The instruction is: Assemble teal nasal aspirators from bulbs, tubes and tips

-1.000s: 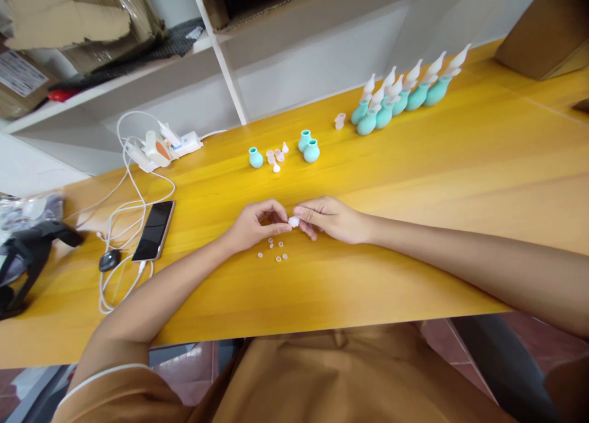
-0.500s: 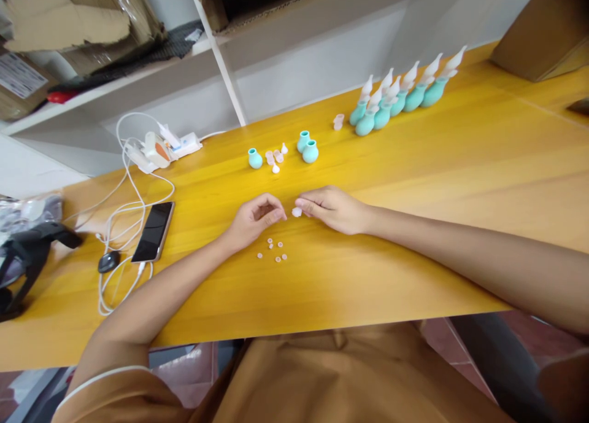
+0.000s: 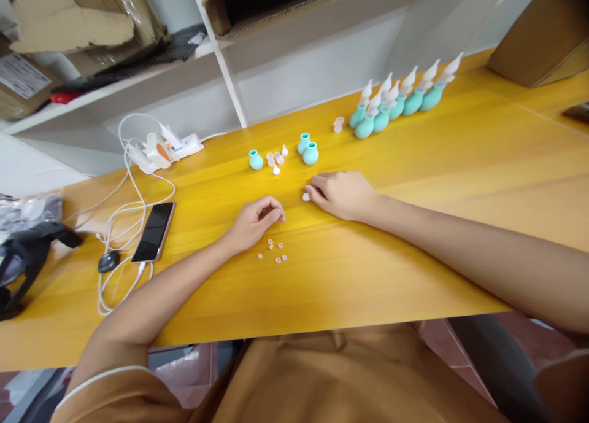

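My right hand (image 3: 343,194) rests on the yellow table (image 3: 414,183), fingers curled, pinching a small white tip (image 3: 306,196) at its fingertips. My left hand (image 3: 254,220) lies beside it with fingers curled loosely inward; nothing shows in it. Several tiny pale discs (image 3: 273,251) lie just in front of my left hand. Farther back stand three teal bulbs (image 3: 309,151) without tips and a few loose white tips (image 3: 277,159). A row of several assembled teal bulbs with white tips (image 3: 400,100) stands at the back right.
A phone (image 3: 154,230) with white cables, a power strip (image 3: 161,148) and a small black object (image 3: 109,261) lie at the left. A black device (image 3: 27,251) sits at the far left edge. White shelves with cardboard boxes rise behind. A brown box (image 3: 543,36) stands at the far right.
My hands were together on the white tip. They have parted: my right hand carried the tip away toward the teal bulbs, while my left hand stayed near the discs.
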Motion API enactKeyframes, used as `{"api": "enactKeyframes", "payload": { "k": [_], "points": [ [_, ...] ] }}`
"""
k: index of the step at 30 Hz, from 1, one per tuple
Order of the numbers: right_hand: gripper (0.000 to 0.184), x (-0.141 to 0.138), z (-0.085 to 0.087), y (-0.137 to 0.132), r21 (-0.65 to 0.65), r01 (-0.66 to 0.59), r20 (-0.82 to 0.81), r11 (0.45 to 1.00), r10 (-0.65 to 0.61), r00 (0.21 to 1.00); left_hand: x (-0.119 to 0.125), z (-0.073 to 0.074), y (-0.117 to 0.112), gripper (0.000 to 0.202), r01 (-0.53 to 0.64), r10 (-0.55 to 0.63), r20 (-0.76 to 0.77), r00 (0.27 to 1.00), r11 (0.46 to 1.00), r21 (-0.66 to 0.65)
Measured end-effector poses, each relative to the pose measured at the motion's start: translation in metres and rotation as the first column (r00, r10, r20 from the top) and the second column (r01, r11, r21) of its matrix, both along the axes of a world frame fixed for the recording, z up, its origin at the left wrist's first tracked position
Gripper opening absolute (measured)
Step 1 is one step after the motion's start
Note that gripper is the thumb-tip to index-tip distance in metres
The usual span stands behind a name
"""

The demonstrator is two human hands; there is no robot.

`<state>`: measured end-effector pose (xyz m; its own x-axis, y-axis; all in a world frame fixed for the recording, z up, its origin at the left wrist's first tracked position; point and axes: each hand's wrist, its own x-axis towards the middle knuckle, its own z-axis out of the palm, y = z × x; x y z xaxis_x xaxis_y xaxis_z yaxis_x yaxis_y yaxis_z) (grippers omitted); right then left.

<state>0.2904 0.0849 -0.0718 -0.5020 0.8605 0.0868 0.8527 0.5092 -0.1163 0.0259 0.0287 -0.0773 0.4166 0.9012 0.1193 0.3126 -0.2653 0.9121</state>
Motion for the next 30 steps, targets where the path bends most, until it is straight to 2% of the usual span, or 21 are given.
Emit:
{"api": "enactKeyframes", "payload": {
  "k": [8, 11, 13, 15, 17, 19, 21, 25, 30],
  "points": [
    [0.044, 0.002, -0.001, 0.003, -0.015, 0.067, -0.078, 0.998, -0.068, 0.995, -0.001, -0.001, 0.000, 0.039, 0.026, -0.026, -0.018, 1.000, 1.000, 0.013],
    [0.046, 0.006, 0.013, 0.007, 0.074, 0.113, -0.109, 0.991, -0.105, 0.988, 0.000, -0.001, 0.000, 0.036, 0.033, -0.033, -0.028, 0.999, 0.999, 0.002],
    [0.044, 0.011, 0.029, 0.015, 0.173, 0.139, -0.061, 0.975, -0.131, 0.990, 0.000, 0.000, 0.000, 0.034, 0.037, -0.037, -0.044, 0.998, 0.999, -0.003],
    [0.042, 0.015, 0.046, 0.028, 0.231, 0.145, 0.043, 0.962, -0.159, 0.986, 0.001, 0.001, 0.000, 0.032, 0.030, -0.030, -0.058, 0.998, 1.000, -0.003],
    [0.043, 0.020, 0.060, 0.049, 0.221, 0.148, 0.125, 0.964, -0.178, 0.976, 0.001, 0.002, -0.001, 0.030, 0.024, -0.024, -0.068, 0.997, 1.000, -0.002],
    [0.041, 0.022, 0.067, 0.075, 0.196, 0.129, 0.140, 0.972, -0.158, 0.977, 0.001, 0.003, -0.001, 0.029, 0.026, -0.026, -0.076, 0.997, 1.000, -0.003],
    [0.036, 0.022, 0.066, 0.103, 0.189, 0.100, 0.165, 0.977, -0.132, 0.977, 0.001, 0.003, -0.001, 0.029, 0.028, -0.029, -0.081, 0.996, 1.000, -0.004],
    [0.040, 0.012, 0.055, 0.150, 0.108, 0.207, 0.298, 0.972, -0.230, 0.926, 0.000, 0.003, -0.001, 0.029, 0.033, -0.033, -0.085, 0.996, 0.999, -0.003],
    [0.038, 0.004, 0.045, 0.175, 0.056, 0.307, 0.352, 0.950, -0.306, 0.885, 0.001, 0.003, -0.001, 0.029, 0.033, -0.034, -0.080, 0.996, 0.999, -0.009]
  ]
}}
